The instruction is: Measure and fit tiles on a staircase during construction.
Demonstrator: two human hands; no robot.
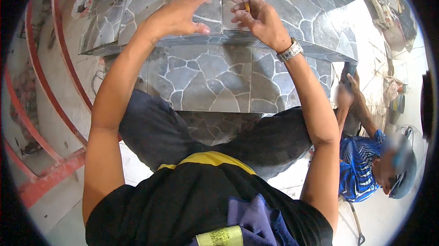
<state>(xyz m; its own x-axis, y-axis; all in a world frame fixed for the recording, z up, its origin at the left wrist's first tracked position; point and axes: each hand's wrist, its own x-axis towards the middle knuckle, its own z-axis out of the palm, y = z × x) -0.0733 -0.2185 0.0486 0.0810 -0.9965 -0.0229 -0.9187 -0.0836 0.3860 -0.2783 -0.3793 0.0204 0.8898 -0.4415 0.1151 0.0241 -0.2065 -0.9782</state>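
Note:
My left hand [187,15] is over a grey stone-patterned tile [208,15] on the upper step, thumb and fingers spread with nothing in them. Just across the tile's right edge, my right hand [258,17] hovers with loosely bent fingers, a gap showing between thumb and forefinger. I make out nothing held in it. A yellow band circles one of its fingers, and a metal wristwatch [290,50] sits on that wrist. A narrow dark joint runs between the tile and the paler surface beside it. Part of the tile is hidden under my left hand.
A lower step [201,79] in the same pattern lies before my knees. Curved red metal railings [59,58] rise at the left. Close on the right, another person in a blue patterned shirt [359,168] holds a dark object [348,71]. Assorted items line the far right.

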